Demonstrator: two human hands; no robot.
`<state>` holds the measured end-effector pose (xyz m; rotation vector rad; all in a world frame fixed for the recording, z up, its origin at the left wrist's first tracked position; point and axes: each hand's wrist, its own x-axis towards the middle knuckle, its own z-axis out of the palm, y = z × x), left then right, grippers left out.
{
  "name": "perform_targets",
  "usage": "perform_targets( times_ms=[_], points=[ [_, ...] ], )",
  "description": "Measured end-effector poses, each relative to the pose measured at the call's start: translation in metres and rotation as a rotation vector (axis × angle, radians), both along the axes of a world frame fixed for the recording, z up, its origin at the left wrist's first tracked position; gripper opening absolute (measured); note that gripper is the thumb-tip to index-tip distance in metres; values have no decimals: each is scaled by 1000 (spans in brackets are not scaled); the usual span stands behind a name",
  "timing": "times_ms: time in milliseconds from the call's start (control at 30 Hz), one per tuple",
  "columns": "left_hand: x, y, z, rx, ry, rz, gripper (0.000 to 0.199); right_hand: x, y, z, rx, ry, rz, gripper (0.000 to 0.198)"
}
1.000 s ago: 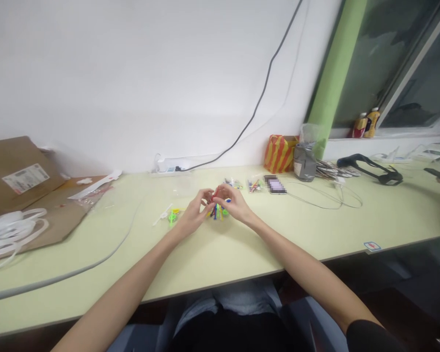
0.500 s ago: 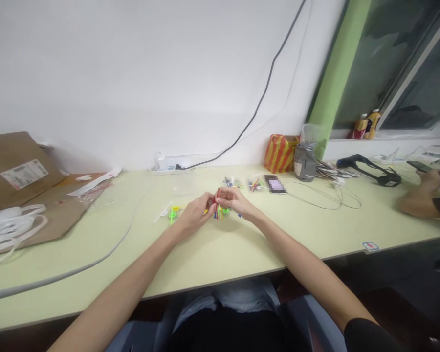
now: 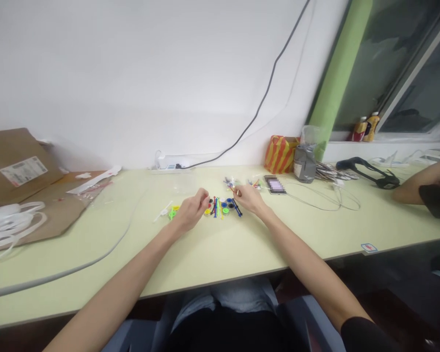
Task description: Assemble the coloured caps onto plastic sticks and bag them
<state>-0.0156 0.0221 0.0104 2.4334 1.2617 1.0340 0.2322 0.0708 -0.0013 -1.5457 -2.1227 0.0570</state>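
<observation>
My left hand (image 3: 191,211) is closed in a pinch beside a group of small coloured plastic parts; whatever its fingertips hold, if anything, is too small to make out. My right hand (image 3: 250,198) is closed with a thin orange-red stick (image 3: 233,190) at its fingertips. Between the hands lie thin plastic rods (image 3: 217,208) in red, blue, green and yellow, with small round discs around them, among them a green disc (image 3: 225,211). Blue rods (image 3: 237,208) rest just below my right fingers. Left of my left hand are yellow and green parts (image 3: 173,211) and a white plastic piece (image 3: 164,211).
Behind my right hand are small clear bags of parts (image 3: 228,183) and a phone (image 3: 275,185). A striped bag (image 3: 280,154) and a grey bag (image 3: 305,164) stand at the wall. Cardboard (image 3: 25,171) and a thick cable (image 3: 95,261) lie left. Another person's arm (image 3: 421,183) rests at right.
My hands were together on a red piece and have moved apart. The right went rightward and back, the left slightly left, uncovering the rods and discs. The other person's phone is out of view.
</observation>
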Motion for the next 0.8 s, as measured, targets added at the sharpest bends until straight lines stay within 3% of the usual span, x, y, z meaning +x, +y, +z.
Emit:
perform_targets(
  times_ms=[167, 300, 467, 800],
  points=[
    [3, -1, -2, -20, 44, -30, 23, 9, 1, 1, -97, -171, -126, 19],
    [4, -2, 0, -43, 52, -24, 24, 10, -3, 4, -194, -266, -145, 27],
    [3, -3, 1, -50, 53, -34, 22, 9, -5, 8, -216, -298, -170, 42],
    [3, 2, -5, -34, 69, -70, 23, 8, -3, 1, -337, -344, -55, 37]
  ],
)
